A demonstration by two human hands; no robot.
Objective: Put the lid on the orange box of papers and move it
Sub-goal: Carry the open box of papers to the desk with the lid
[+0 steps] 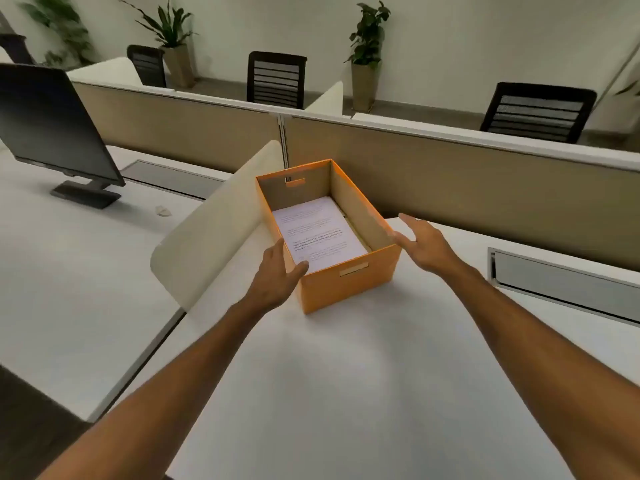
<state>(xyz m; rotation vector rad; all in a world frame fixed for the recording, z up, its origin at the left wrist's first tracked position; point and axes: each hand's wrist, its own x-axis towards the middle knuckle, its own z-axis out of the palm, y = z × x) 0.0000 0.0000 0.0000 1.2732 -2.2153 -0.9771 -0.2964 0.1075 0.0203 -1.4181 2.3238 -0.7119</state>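
An orange cardboard box stands open on the white desk, with a stack of printed white papers lying inside. Slot handles are cut in its near and far ends. My left hand rests against the box's near left corner, thumb over the rim. At the near right corner, my right hand is spread with fingers apart, fingertips at the box's right wall. No lid is in view.
A cream side divider stands just left of the box. A tan partition runs behind it. A dark monitor sits on the left desk. A metal cable tray lies at right. Chairs and potted plants stand beyond.
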